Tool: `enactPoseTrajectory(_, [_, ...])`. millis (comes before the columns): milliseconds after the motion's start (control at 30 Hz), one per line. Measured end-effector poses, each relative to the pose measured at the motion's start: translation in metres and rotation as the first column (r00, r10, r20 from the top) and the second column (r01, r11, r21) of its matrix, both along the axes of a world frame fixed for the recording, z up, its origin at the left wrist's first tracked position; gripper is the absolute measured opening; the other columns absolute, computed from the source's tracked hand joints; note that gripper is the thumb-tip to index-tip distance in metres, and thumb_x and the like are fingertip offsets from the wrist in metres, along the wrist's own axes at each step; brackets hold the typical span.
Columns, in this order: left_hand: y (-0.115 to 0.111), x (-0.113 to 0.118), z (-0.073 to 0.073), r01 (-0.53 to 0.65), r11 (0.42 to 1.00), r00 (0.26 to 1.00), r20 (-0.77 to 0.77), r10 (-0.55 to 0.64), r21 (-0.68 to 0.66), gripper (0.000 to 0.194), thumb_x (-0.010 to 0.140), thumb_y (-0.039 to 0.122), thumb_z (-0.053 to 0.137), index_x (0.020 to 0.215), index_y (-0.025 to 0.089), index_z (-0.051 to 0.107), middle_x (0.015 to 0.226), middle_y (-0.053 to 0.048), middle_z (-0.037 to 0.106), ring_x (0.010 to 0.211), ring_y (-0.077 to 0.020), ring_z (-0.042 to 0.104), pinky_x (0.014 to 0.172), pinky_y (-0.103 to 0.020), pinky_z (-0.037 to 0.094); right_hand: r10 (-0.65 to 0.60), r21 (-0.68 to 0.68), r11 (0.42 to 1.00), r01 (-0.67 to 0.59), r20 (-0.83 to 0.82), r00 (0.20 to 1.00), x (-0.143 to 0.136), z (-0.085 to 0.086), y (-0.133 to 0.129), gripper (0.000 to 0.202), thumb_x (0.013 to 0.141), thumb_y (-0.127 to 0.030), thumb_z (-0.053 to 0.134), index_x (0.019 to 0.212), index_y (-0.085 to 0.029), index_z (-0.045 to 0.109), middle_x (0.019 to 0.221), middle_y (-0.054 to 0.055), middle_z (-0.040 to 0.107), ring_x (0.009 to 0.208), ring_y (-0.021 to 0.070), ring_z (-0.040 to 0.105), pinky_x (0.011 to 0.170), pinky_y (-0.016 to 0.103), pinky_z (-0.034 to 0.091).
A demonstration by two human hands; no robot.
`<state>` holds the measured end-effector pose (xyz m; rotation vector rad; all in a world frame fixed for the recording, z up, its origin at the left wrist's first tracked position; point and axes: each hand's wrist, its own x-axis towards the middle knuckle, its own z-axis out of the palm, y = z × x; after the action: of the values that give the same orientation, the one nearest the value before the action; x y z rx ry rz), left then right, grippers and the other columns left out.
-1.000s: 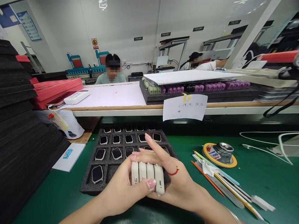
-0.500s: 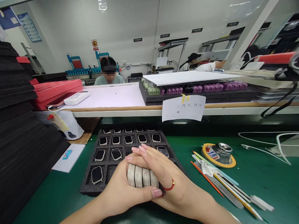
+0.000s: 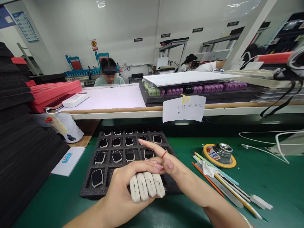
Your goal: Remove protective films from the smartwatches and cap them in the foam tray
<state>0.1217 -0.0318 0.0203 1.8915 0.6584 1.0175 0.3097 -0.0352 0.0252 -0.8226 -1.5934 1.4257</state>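
Note:
My left hand [image 3: 118,186] is wrapped round a row of several beige smartwatch cases [image 3: 142,187], pressed side by side with their slotted edges facing me. Above the row, my right hand [image 3: 169,164] meets the fingertips of the left. Its index finger is stretched out toward the far left and its palm is turned away; nothing shows in it. Beneath both hands lies a black foam tray [image 3: 91,191], its compartments holding smartwatches [image 3: 97,178] with dark screens. Part of the tray's near right side is hidden by my hands.
Pencils, sticks and a metal blade [image 3: 228,190] lie to the right, near a yellow tape roll with a small metal-topped jar [image 3: 224,152]. Black foam trays [image 3: 28,152] are piled at left. A shelf edge [image 3: 123,116] crosses behind; a co-worker [image 3: 109,74] sits beyond.
The watch row has tilted, so its slotted edges now face me. My right hand has lifted off its side and turned, its index finger now pointing away. The view shifted slightly.

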Motion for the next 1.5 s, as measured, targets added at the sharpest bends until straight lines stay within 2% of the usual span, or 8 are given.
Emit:
enactPoseTrajectory(133, [0.001,0.001,-0.002,-0.003,1.0,1.0,-0.001,0.003,0.027,0.037,0.076,0.011,0.076,0.107,0.027,0.064,0.115,-0.001,0.073,0.111,-0.0205,0.067,0.098,-0.031,0.051,0.055,-0.105,0.993,-0.061,-0.062,0.997,-0.006,-0.001,-0.003,0.094,0.078,-0.072,0.063,0.151,-0.023,0.032,0.118,0.01,0.067,0.115,0.0287,0.063,0.098,0.044,0.05])
enactPoseTrajectory(433, [0.002,0.003,-0.003,0.029,0.996,0.999,0.032,-0.032,0.082,0.041,0.074,0.003,0.072,0.107,0.026,0.064,0.112,0.0,0.074,0.104,-0.0189,0.07,0.09,-0.026,0.054,0.071,-0.087,0.993,-0.076,-0.058,0.996,-0.006,-0.006,-0.001,0.071,0.094,-0.067,0.041,0.152,-0.027,0.031,0.121,0.009,0.068,0.119,0.0274,0.061,0.107,0.05,0.04])
enactPoseTrajectory(967, [0.012,0.002,-0.019,-0.047,0.93,0.985,0.174,-0.018,0.365,0.051,0.075,0.014,0.08,0.119,0.027,0.057,0.126,-0.007,0.071,0.119,-0.0202,0.065,0.105,-0.03,0.05,0.074,-0.195,0.974,-0.115,-0.204,0.976,-0.014,-0.006,-0.004,0.099,0.073,-0.052,0.082,0.152,-0.029,0.025,0.107,0.003,0.065,0.098,0.0182,0.064,0.086,0.032,0.051])
enactPoseTrajectory(1100, [0.011,0.003,-0.026,-0.068,0.919,0.982,0.188,-0.007,0.389,0.046,0.078,0.016,0.077,0.118,0.026,0.056,0.124,-0.008,0.071,0.122,-0.0235,0.063,0.106,-0.037,0.05,0.057,-0.239,0.962,-0.134,-0.307,0.95,-0.02,-0.015,-0.003,0.119,0.065,-0.056,0.085,0.155,-0.024,0.014,0.119,0.008,0.062,0.114,0.0218,0.06,0.098,0.036,0.048])
enactPoseTrajectory(1300, [0.006,-0.001,-0.026,-0.147,0.95,0.986,0.118,0.119,0.274,0.045,0.074,0.009,0.078,0.11,0.026,0.058,0.121,-0.006,0.073,0.113,-0.0227,0.068,0.094,-0.029,0.058,-0.065,0.006,0.998,0.065,0.156,0.986,0.022,-0.017,-0.011,0.077,0.094,-0.066,0.042,0.155,-0.021,0.026,0.117,0.011,0.069,0.106,0.0234,0.067,0.094,0.041,0.051])
enactPoseTrajectory(1367, [0.005,-0.002,-0.021,-0.205,0.946,0.975,0.138,0.174,0.251,0.039,0.075,0.009,0.077,0.105,0.025,0.059,0.116,-0.005,0.075,0.11,-0.0226,0.07,0.094,-0.028,0.058,-0.319,0.165,0.948,0.273,0.443,0.838,0.053,-0.018,-0.013,0.052,0.1,-0.05,0.043,0.145,-0.024,0.047,0.119,0.008,0.071,0.104,0.022,0.068,0.091,0.036,0.053])
enactPoseTrajectory(1433, [0.003,-0.002,-0.015,-0.245,0.943,0.965,0.153,0.214,0.223,0.034,0.075,0.011,0.076,0.102,0.025,0.06,0.112,-0.004,0.076,0.107,-0.0219,0.071,0.094,-0.027,0.057,-0.559,0.357,0.82,0.447,0.669,0.491,0.086,-0.026,-0.011,0.037,0.101,-0.036,0.043,0.132,-0.026,0.061,0.126,0.005,0.069,0.111,0.0211,0.066,0.092,0.031,0.051])
enactPoseTrajectory(1500, [0.002,-0.001,-0.012,-0.264,0.944,0.961,0.139,0.24,0.199,0.032,0.075,0.014,0.076,0.101,0.025,0.06,0.111,-0.004,0.076,0.104,-0.0219,0.073,0.091,-0.025,0.059,-0.6,0.395,0.751,0.53,0.742,0.297,0.116,-0.04,-0.009,0.034,0.099,-0.027,0.045,0.122,-0.019,0.068,0.119,0.01,0.072,0.105,0.0258,0.069,0.089,0.034,0.051])
